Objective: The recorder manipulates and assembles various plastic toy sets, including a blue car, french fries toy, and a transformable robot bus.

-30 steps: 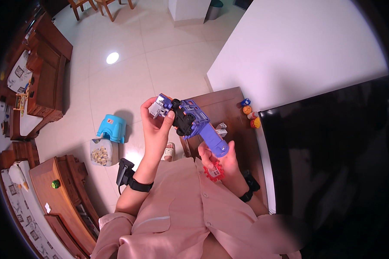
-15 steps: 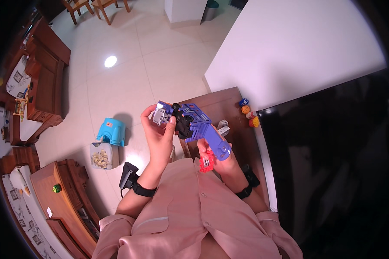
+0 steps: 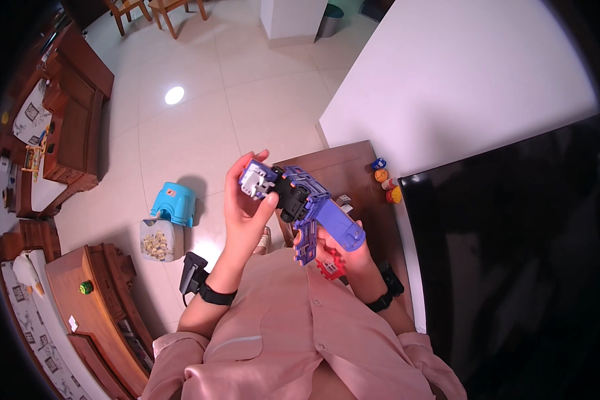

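A purple toy truck (image 3: 292, 200) with a silver front end, a black wheeled underside and hinged purple panels is held in front of my chest. My left hand (image 3: 241, 217) is closed on its silver front end, thumb against the near side. At the other end, my right hand (image 3: 355, 259) is closed around the long purple panel (image 3: 340, 227). Another purple panel (image 3: 306, 241) hangs down toward my shirt. Between my right fingers and the shirt, a red toy part (image 3: 332, 267) shows; its kind is unclear. Some right fingers are hidden behind the toy.
A brown wooden cabinet (image 3: 323, 155) stands beyond my hands, with several small colourful toys (image 3: 381, 175) along it. The large black screen (image 3: 507, 253) is to the right. A blue stool (image 3: 173, 203) and a box of small pieces (image 3: 159, 241) are on the floor at left.
The toy truck has turned in my hands, and a purple panel now swings down below it. My right hand and the red part have shifted slightly right and nearer.
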`<state>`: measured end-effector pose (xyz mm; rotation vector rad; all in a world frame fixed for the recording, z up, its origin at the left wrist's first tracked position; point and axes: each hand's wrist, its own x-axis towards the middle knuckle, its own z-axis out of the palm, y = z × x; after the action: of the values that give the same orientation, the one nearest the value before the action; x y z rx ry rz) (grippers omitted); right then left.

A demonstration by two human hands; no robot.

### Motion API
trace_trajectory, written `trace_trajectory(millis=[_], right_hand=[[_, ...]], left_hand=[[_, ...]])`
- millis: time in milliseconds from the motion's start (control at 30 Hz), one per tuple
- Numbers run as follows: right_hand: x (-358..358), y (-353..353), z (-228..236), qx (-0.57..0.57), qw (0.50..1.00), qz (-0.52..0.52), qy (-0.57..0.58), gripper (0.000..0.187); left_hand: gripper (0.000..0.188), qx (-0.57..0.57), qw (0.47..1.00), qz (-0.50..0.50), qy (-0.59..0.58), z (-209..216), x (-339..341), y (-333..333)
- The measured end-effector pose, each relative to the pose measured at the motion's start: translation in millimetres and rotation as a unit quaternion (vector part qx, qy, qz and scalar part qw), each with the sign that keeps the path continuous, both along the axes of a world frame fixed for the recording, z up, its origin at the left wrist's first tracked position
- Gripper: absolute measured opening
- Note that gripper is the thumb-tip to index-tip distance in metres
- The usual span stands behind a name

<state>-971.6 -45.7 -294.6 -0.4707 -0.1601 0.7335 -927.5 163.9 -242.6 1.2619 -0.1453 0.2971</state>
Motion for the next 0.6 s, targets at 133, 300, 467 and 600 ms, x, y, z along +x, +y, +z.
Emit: trace_trajectory(millis=[133,300,467,600], right_hand=[[-2.1,8.7,19.3,-0.033,0.999,-0.014,0.009,0.077],[-4.4,20.6,50.8,-0.075,0.996,-0.034,0.019,0.082],[0.6,12.9,37.4,0.028,0.998,0.003,-0.056,0.094],[15.0,19.1,31.4,0.154,0.982,0.098,-0.036,0.097]], left_hand=[[0.055,-0.092,0.986,-0.099,0.094,18.1,-3.6,-0.9],[0.054,-0.031,0.994,-0.083,0.062,13.8,1.3,-2.1],[0.056,-0.059,0.987,-0.142,0.050,14.8,3.0,-4.7],[0.053,-0.066,0.984,-0.163,0.032,19.6,3.4,-6.9]])
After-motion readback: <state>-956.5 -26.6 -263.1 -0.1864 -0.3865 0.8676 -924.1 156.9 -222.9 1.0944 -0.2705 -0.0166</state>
